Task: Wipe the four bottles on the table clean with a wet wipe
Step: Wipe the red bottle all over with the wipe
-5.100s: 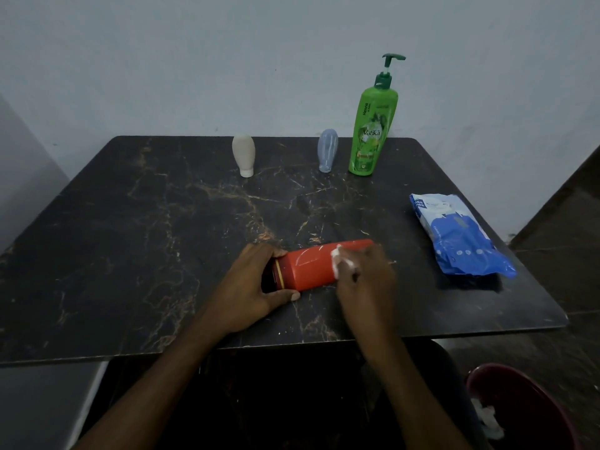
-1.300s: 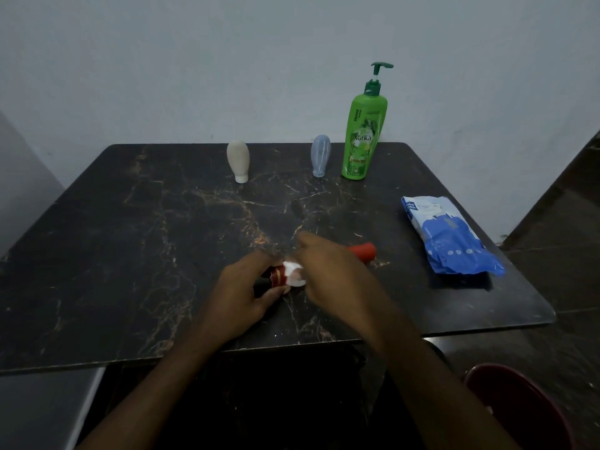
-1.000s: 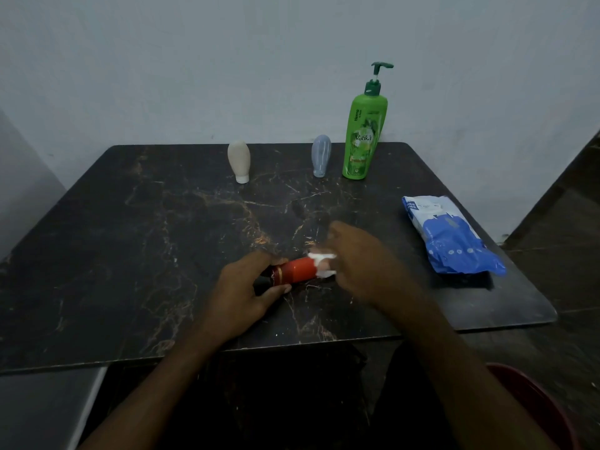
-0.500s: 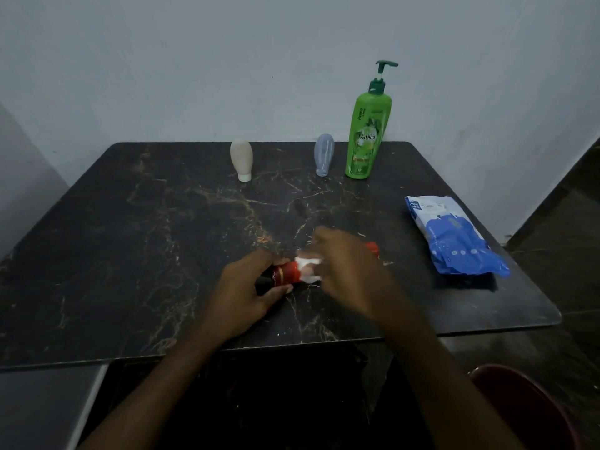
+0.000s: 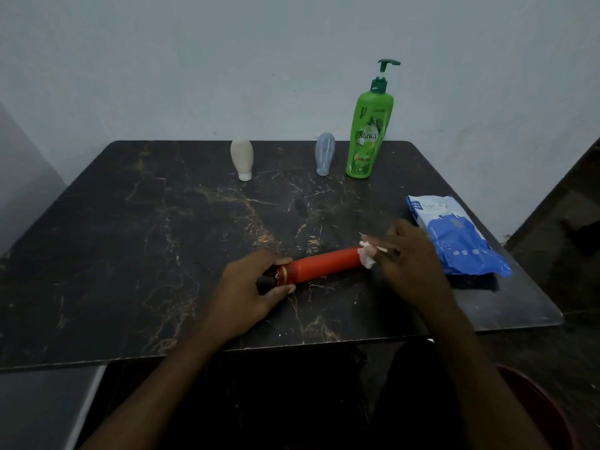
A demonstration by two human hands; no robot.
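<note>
One red bottle is laid on its side near the front middle of the dark marbled table, its dark cap end turned to the left. That cap end is gripped by the left hand, with the thumb seen under the neck and the fingers curled over the top. At the bottle's other end a crumpled white wet wipe is pinched in the closed fingers of the right hand and pressed against the tip. Just to the right of that hand a blue and white wipe packet is seen lying flat. Along the far edge three more bottles are stood well apart from the hands: a cream tube on its cap, a pale blue tube on its cap, and a tall green pump bottle upright beside it. A dark red bin is partly seen below the table's right corner.
</note>
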